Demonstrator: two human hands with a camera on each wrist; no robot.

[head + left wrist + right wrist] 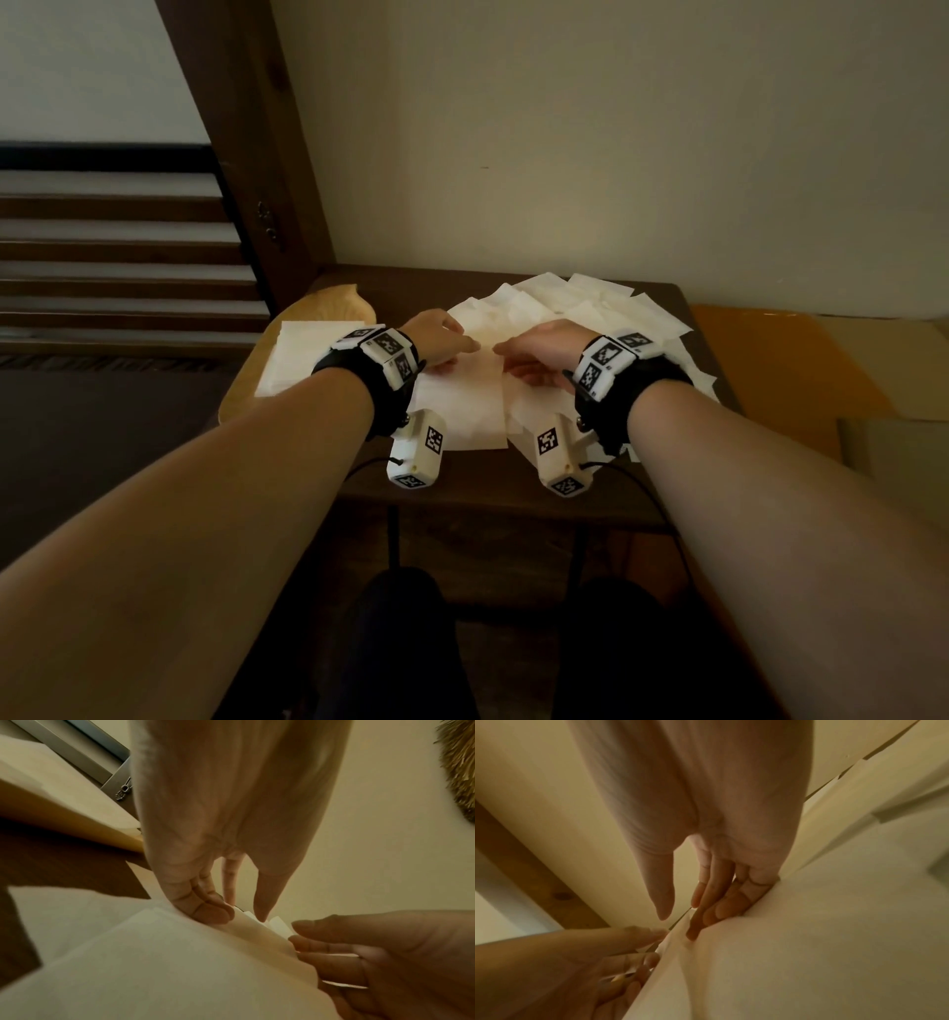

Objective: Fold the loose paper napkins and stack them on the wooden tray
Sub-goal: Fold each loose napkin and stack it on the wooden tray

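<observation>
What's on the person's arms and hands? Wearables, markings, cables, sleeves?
Forearms bare, no sleeves, no gloves. Each wrist carries a black strap with white blocks bearing black-and-white square fiducial tags: left band, right band. Under each wrist hangs a white camera pod, also tagged: left pod, right pod. A thin black cable trails from each pod.

Hands: two, left hand (441, 342) and right hand (544, 354). Wooden tray (328, 303): one, far left. Stack of folded napkins (292, 354): one, on tray. Loose paper napkins (565, 303): overlapping heap, number indeterminable. Table (488, 498): one.
</observation>
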